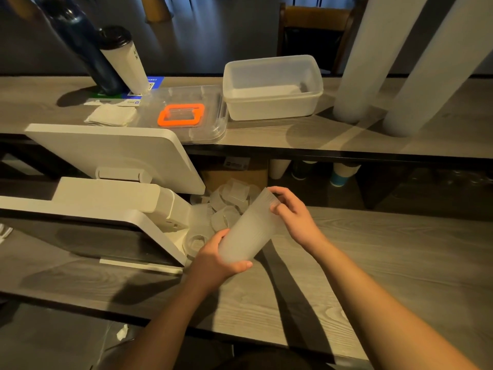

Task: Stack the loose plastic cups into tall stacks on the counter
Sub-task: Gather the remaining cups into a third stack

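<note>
Frosted white cups [248, 231]; orange-handled clear lid [184, 114]

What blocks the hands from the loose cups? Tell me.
Nothing visible: the loose frosted plastic cups lie in the open just beyond the tilted cup stack that the left hand and right hand hold.
</note>
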Motion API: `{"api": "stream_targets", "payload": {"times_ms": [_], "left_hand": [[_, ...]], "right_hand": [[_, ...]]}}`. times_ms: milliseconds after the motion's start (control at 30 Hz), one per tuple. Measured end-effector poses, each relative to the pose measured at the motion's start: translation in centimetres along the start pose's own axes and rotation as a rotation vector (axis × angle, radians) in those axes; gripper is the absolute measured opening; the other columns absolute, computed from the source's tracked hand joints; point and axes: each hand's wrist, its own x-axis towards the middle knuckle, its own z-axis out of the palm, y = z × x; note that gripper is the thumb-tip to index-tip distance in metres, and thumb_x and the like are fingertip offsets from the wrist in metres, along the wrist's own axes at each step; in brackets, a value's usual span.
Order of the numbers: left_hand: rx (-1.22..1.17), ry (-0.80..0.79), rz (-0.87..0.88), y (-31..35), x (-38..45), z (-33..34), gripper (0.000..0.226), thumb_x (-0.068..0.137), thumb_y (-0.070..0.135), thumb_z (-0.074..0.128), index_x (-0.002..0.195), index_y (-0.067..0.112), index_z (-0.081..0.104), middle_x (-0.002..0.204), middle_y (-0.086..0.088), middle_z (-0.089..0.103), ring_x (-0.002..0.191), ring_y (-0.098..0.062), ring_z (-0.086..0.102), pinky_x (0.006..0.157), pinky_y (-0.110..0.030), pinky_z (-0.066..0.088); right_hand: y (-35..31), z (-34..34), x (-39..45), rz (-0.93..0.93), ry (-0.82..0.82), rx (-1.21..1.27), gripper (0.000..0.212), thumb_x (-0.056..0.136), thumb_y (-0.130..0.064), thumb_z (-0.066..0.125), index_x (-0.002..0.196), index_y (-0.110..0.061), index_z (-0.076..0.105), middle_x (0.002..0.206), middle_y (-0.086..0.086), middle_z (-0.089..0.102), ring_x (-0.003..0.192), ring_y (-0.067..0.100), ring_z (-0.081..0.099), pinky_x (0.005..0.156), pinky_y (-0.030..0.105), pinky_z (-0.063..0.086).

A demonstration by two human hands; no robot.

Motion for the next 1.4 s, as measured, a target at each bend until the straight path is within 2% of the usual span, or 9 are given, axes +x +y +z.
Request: {"api": "stream_targets", "payload": {"times_ms": [167, 367, 500, 633, 733, 900, 1033, 1200, 1400], "left_hand": [[0.053, 0.003, 0.038, 0.4, 0.0, 0.1, 0.092, 0.063, 0.049, 0.087, 0.141, 0.033, 0.041, 0.125, 0.011, 0.050, 0.110, -0.012, 0.051, 0.090, -0.033, 0.052], [-0.018, 0.034, 0.012, 1.0, 0.2, 0.5, 0.090, 0.065, 0.046, 0.088, 0.140, 0.030, 0.042, 0.123, 0.008, 0.049, 0.106, -0.012, 0.051, 0.077, -0.021, 0.045], [-0.159, 0.042, -0.061, 1.0, 0.3, 0.5, 0.092, 0.058, 0.054, 0.085, 0.136, 0.028, 0.044, 0.121, 0.005, 0.052, 0.103, -0.014, 0.054, 0.075, -0.025, 0.049], [-0.344, 0.138, -0.162, 0.9, 0.9, 0.0, 0.090, 0.051, 0.066, 0.076, 0.125, 0.023, 0.051, 0.117, -0.002, 0.057, 0.101, -0.020, 0.058, 0.085, -0.044, 0.055], [-0.389, 0.229, -0.178, 0.7, 1.3, -0.6, 0.091, 0.054, 0.066, 0.074, 0.127, 0.019, 0.049, 0.116, -0.001, 0.055, 0.104, -0.023, 0.056, 0.082, -0.040, 0.052], [-0.432, 0.287, -0.174, 0.5, 1.7, -1.1, 0.094, 0.050, 0.071, 0.068, 0.126, 0.019, 0.047, 0.105, 0.011, 0.053, 0.096, -0.011, 0.055, 0.073, -0.033, 0.050], [-0.498, 0.308, -0.197, 0.0, 2.0, -1.2, 0.074, 0.080, 0.041, 0.078, 0.139, 0.017, 0.041, 0.118, 0.002, 0.050, 0.102, -0.016, 0.051, 0.074, -0.030, 0.045], [-0.572, 0.304, -0.194, -0.8, 2.2, -1.6, 0.073, 0.079, 0.035, 0.077, 0.141, 0.019, 0.042, 0.111, 0.013, 0.052, 0.097, -0.001, 0.051, 0.071, -0.023, 0.043], [-0.600, 0.290, -0.212, -1.2, 2.2, -1.7, 0.082, 0.068, 0.045, 0.078, 0.139, 0.024, 0.042, 0.124, 0.003, 0.054, 0.113, -0.019, 0.054, 0.081, -0.031, 0.046]], "right_hand": [[0.3, -0.3, 0.2, 0.017, -0.006, -0.074, 0.030, 0.094, -0.029, 0.057, 0.124, -0.033, 0.055, 0.118, -0.009, 0.056, 0.107, 0.004, 0.052, 0.094, 0.033, 0.048], [0.1, 1.4, -0.7, 0.045, -0.107, -0.095, 0.059, 0.093, -0.065, 0.045, 0.141, -0.030, 0.047, 0.133, -0.008, 0.047, 0.122, 0.006, 0.047, 0.099, 0.026, 0.041], [-0.2, 1.6, -0.3, 0.092, -0.124, -0.015, 0.061, 0.099, -0.059, 0.037, 0.154, -0.035, 0.030, 0.152, -0.015, 0.031, 0.137, 0.001, 0.029, 0.104, 0.011, 0.029], [0.9, 2.1, 1.6, 0.146, 0.043, -0.026, 0.063, 0.098, -0.058, 0.044, 0.154, -0.033, 0.029, 0.158, -0.005, 0.033, 0.141, 0.010, 0.035, 0.109, 0.029, 0.033], [2.1, 2.3, 3.7, 0.145, 0.097, -0.174, 0.062, 0.096, -0.049, 0.058, 0.150, -0.025, 0.039, 0.147, -0.002, 0.047, 0.132, 0.014, 0.047, 0.105, 0.032, 0.043], [3.2, 3.4, 7.2, 0.098, 0.044, -0.379, 0.066, 0.091, -0.038, 0.068, 0.149, -0.020, 0.041, 0.148, 0.001, 0.047, 0.136, 0.019, 0.045, 0.111, 0.037, 0.043], [3.4, 4.9, 9.3, 0.011, 0.004, -0.590, 0.073, 0.089, -0.039, 0.071, 0.151, -0.018, 0.038, 0.152, 0.003, 0.043, 0.141, 0.022, 0.036, 0.115, 0.039, 0.036], [4.0, 6.7, 11.2, -0.059, -0.033, -0.780, 0.078, 0.087, -0.043, 0.071, 0.152, -0.020, 0.034, 0.150, 0.003, 0.044, 0.139, 0.026, 0.035, 0.116, 0.040, 0.030], [4.6, 7.7, 12.1, -0.038, -0.064, -0.824, 0.074, 0.089, -0.039, 0.070, 0.151, -0.021, 0.033, 0.149, 0.004, 0.044, 0.141, 0.028, 0.033, 0.118, 0.042, 0.024]]}}
